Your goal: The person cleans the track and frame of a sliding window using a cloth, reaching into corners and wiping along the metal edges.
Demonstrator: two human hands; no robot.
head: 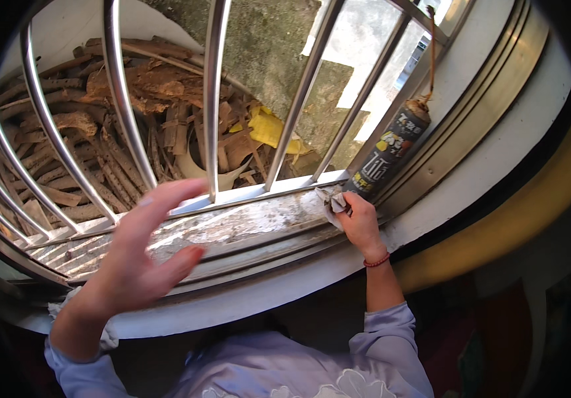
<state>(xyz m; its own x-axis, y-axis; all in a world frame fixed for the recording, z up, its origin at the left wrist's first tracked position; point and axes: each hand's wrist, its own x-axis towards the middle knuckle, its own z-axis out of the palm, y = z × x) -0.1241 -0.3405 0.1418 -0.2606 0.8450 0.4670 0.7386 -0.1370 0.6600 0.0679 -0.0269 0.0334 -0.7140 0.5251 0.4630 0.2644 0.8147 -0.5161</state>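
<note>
My right hand (361, 222) pinches a crumpled grey-white tissue or cloth (334, 203) at the right end of the window sill (245, 219). The sill's pale surface is flaking and stained. Right behind those fingers stands a dark spray-can-like canister (387, 149) that bears writing, with a rusty-brown top and a thin brown stick rising from it. My left hand (148, 248) is raised over the left part of the sill, thumb and fingers apart, with nothing in it. Metal sliding-window tracks (275, 241) run along the near side of the sill.
Upright stainless steel bars (213, 99) fence the window's far side. Beyond them lie a heap of firewood (106, 149) and a yellow plastic bag (270, 129) by a mossy concrete surface (265, 54). A white crumpled cloth (109, 337) shows beneath my left forearm. The metal window frame (469, 109) rises at right.
</note>
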